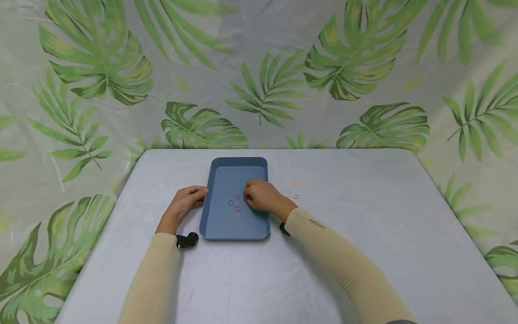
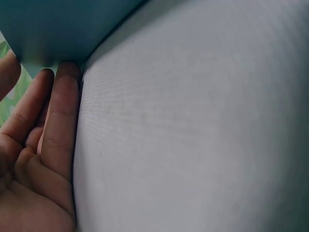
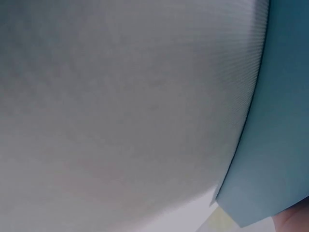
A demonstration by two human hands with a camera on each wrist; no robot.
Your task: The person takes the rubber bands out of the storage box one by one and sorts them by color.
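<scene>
The left hand [image 1: 187, 201] steadied the shallow blue plastic tray [image 1: 214, 225] on the white desk [image 1: 364, 252], fingers [image 2: 60, 121] straight against its edge. The right hand [image 1: 261, 196], fingers curled, seemed to be setting a small rubber ring among the rings in the tray [image 1: 237, 196]; its grasp couldn't be told. Next likely: the loose rings on the desk [image 1: 296, 196].

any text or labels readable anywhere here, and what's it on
One small dark print on the right sleeve, near the wrist: too small and blurred to read.
No text shows on the blue tray, the table cloth or the leaf-print backdrop.
</scene>
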